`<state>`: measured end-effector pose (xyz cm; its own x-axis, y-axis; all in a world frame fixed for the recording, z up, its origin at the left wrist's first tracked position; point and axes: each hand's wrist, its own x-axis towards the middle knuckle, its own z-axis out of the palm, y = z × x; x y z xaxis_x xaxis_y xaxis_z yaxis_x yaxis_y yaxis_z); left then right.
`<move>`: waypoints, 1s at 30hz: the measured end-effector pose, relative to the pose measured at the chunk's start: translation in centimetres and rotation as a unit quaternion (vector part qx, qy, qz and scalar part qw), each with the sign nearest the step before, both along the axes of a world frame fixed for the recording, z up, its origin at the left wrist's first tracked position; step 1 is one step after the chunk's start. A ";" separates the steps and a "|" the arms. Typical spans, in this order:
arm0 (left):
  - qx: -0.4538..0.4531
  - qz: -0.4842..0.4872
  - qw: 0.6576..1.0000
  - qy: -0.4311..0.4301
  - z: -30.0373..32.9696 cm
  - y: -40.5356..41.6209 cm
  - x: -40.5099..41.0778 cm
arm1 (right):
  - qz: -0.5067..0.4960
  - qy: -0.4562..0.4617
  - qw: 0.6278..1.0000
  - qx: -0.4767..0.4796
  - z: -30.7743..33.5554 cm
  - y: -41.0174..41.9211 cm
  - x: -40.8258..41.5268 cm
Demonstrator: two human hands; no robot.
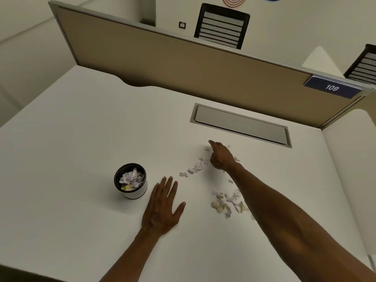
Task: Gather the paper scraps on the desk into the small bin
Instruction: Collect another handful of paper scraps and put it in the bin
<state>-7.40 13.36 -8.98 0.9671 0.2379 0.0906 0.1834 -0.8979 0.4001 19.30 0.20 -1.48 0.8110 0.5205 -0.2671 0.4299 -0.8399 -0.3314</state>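
A small round bin (136, 193) with a dark rim and white wall stands on the white desk (71, 151), holding crumpled paper. My left hand (162, 206) lies flat on the desk just right of the bin, fingers spread, holding nothing. Several pale purple paper scraps (196, 167) trail across the middle of the desk. My right hand (220, 156) reaches over the far end of that trail, index finger extended, other fingers curled; whether it pinches a scrap is hidden. A second heap of purple and yellowish scraps (228, 202) lies left of my right forearm.
A grey cable flap (240, 124) is set into the desk behind the scraps. A brown partition (162, 64) with a blue "109" sign (332, 87) closes the far edge. Black office chairs (221, 26) stand beyond it.
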 end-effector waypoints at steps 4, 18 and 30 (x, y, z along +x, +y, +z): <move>-0.003 0.004 1.000 0.004 0.1 0.1 0.2 | 0.024 -0.008 0.999 -0.025 -1.3 1.1 -0.2; -0.001 0.003 1.000 0.004 0.0 0.0 0.0 | 0.056 -0.054 0.995 0.068 -1.9 -0.4 -8.7; -0.140 0.026 0.990 0.020 2.4 1.8 4.3 | 0.077 0.026 0.997 -0.004 -0.5 -0.1 -9.5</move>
